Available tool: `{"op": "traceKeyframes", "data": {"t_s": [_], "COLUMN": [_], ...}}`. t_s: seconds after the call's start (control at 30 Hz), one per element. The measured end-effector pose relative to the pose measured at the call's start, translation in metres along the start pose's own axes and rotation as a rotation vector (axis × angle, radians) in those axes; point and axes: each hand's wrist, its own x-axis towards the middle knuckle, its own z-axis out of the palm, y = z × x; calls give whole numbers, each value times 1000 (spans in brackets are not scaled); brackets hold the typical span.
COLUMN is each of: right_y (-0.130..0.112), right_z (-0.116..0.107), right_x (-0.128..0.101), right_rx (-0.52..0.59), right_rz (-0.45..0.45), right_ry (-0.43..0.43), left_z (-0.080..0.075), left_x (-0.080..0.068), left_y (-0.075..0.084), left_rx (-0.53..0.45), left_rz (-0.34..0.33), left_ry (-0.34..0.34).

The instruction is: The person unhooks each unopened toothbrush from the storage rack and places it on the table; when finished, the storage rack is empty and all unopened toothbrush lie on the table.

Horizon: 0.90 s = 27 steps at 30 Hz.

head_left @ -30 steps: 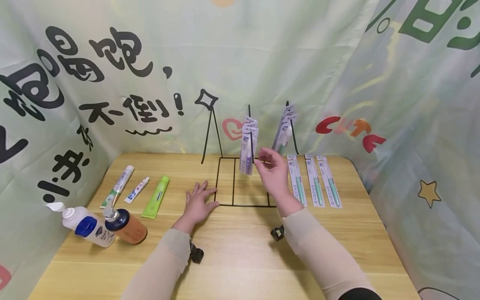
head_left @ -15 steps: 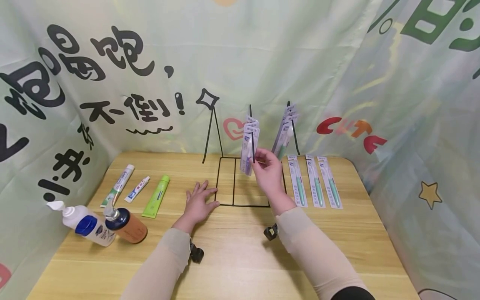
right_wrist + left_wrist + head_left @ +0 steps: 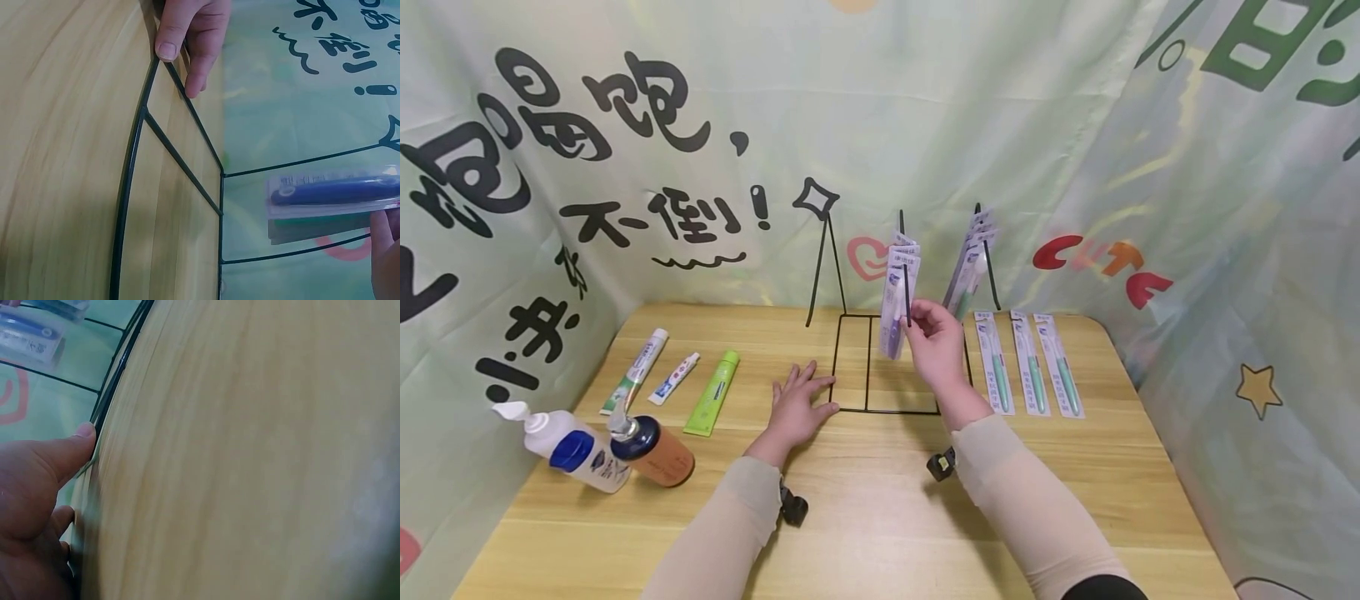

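A person's right hand (image 3: 940, 337) reaches in with bent fingers, thumb and fingertips touching the edge of a purple toothbrush packet (image 3: 892, 312) — whether they pinch it, I cannot tell. The packet hangs in front of others on the middle hook (image 3: 907, 296) of a black wire stand (image 3: 887, 412). The left hand (image 3: 797, 410) lies on the tabletop (image 3: 865, 542) with fingers spread and gripping nothing, its thumb against the stand's base.

The step in hand appears to be hanging or straightening this packet. The next move seems to call for a light touch to settle it on its hook, with the base kept steady.

The packet is a narrow, upright strip of pale card and clear plastic, likely light and easily swung. The stand is thin, smooth rod bent into rectangles and prongs. More packets (image 3: 964, 271) hang on its right-hand hook, and three teal toothbrush packets (image 3: 1030, 362) lie flat nearby.

At far left rest three soft toothpaste tubes (image 3: 715, 392) and two rounded pump bottles (image 3: 662, 457). The table is yellowish wood grain; behind, a creased, printed cloth (image 3: 940, 108).
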Motion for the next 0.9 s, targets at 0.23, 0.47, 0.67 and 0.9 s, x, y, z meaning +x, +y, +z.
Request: {"op": "traceKeyframes", "data": {"t_s": [0.23, 0.47, 0.67, 0.9], "right_y": [-4, -14, -24, -27], "right_z": [-10, -30, -67, -140], "right_x": [-10, -27, -41, -55], "right_rx": [2, -6, 25, 116], "right_rz": [-7, -52, -95, -205], "right_ry": [-12, -13, -17, -29], "left_z": [-1, -1, 0, 1], "left_x": [0, 0, 0, 0], "left_y": [1, 1, 0, 0], "left_rx": [5, 9, 13, 10], "left_rz": [5, -7, -7, -6], "left_ry": [-4, -16, -14, -10]}}
